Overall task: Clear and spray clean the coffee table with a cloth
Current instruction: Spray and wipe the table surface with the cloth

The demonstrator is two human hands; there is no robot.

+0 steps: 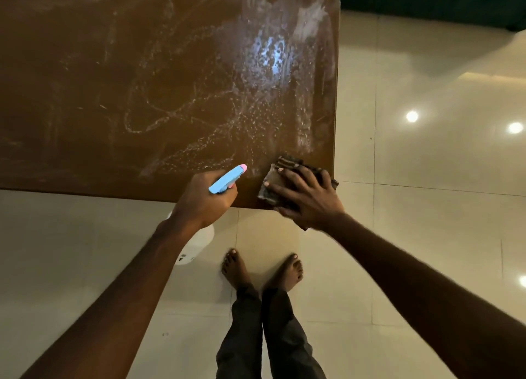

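The brown coffee table (pixel 113 79) fills the far left of the view, its top streaked with wet droplets and smears, thickest toward the right end. At its near right corner the right hand (pixel 308 198) presses flat, fingers spread, on a dark striped cloth (pixel 287 163) that overhangs the near edge. Just left of it, the left hand (pixel 203 198) grips a spray bottle (pixel 227 178) with a blue head and pink nozzle pointing far-right over the table. Below, bare feet (pixel 262 267) stand on pale glossy floor tiles (pixel 427 236).
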